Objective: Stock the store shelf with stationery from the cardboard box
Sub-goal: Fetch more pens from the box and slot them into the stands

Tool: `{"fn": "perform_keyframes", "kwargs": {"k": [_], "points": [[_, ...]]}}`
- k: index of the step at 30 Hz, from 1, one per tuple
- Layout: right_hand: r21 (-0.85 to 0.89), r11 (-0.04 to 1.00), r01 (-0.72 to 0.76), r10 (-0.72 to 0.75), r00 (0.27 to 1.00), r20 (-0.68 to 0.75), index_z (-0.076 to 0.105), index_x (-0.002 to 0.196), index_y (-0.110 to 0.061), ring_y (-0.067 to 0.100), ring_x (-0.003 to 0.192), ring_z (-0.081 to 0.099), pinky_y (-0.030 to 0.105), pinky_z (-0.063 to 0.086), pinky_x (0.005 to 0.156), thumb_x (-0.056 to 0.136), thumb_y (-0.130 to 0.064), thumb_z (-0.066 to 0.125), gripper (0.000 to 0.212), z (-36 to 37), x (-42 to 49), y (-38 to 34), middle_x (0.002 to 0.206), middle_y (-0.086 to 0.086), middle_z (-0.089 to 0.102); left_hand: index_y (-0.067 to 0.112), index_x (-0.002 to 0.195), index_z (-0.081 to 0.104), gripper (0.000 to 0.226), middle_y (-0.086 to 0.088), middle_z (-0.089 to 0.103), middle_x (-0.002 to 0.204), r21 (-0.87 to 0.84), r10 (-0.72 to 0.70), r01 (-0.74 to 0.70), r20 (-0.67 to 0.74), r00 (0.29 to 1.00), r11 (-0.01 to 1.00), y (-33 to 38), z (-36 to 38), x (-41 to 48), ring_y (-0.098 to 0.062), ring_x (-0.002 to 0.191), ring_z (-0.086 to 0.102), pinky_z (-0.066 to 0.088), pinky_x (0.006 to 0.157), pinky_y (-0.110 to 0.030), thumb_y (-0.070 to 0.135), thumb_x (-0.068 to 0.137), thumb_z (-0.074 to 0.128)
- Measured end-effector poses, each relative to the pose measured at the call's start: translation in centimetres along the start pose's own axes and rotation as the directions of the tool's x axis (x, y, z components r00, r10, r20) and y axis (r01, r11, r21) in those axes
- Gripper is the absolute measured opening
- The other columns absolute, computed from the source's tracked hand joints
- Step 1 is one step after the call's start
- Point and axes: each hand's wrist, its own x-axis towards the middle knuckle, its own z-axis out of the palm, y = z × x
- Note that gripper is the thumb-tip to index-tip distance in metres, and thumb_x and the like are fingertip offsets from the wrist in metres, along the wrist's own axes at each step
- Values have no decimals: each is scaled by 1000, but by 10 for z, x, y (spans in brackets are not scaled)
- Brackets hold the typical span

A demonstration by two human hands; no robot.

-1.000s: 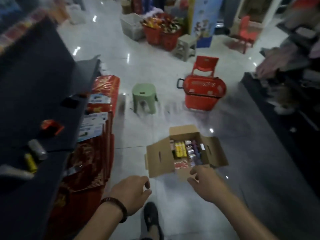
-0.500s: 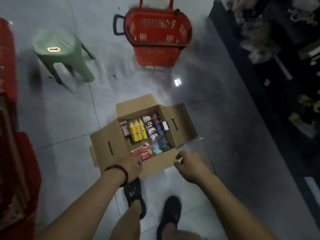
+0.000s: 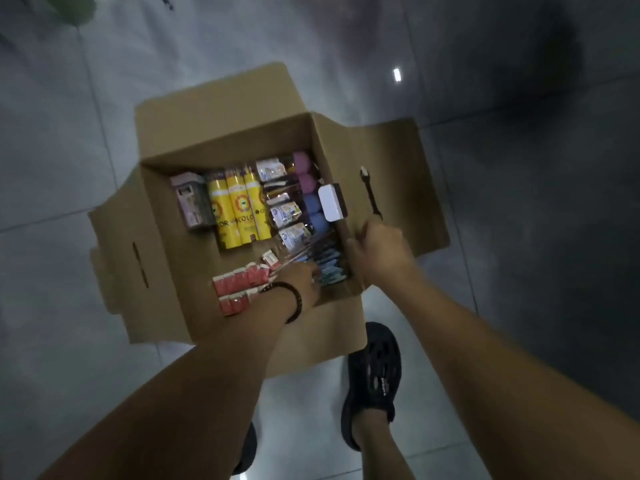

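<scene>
One cardboard box (image 3: 166,258) with four flaps folded out. Inside it are three yellow tubes (image 3: 239,209), one pale pink carton (image 3: 192,202), two rows of small red packs (image 3: 239,280) too crowded to count, at least three clear packets with white labels (image 3: 285,211), two pink rolls (image 3: 304,171), what look like two blue rolls (image 3: 313,209) and one white block (image 3: 330,202). There are two hands, left (image 3: 301,282) and right (image 3: 377,251), and two dark shoes (image 3: 377,379).

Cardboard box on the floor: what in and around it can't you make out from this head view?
- Left hand, head view: fingertips buried among dark packs; whether its grip holds one is unclear.
- Dark packs: dim and blurred; labels unreadable.
- Cardboard box: near flap partly hidden by the left forearm.
- Store shelf: outside the frame.
- Green shape: blurred and cut off by the top edge; unidentifiable.
</scene>
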Motion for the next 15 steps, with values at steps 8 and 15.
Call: {"fn": "perform_keyframes", "kwargs": {"k": [8,15], "points": [[274,962,-12,-9,997,77,52,92,-23,21,92,64,41,54,79,107,-39,56,22,27,32,30,96,1,64,16,136,62,48,-17,56,145,85,-60,66,-67,996,994,-18,49,71,-40,132,53,44,113,-45,42,96,60],[236,971,47,-55,998,27,49,113,-21,30,104,64,55,56,90,107,-42,50,21,37,34,27,113,7,63,18,147,50,61,-16,52,150,227,-80,73,18,997,971,-12,44,78,-39,138,50,42,116,-44,46,95,63]]}}
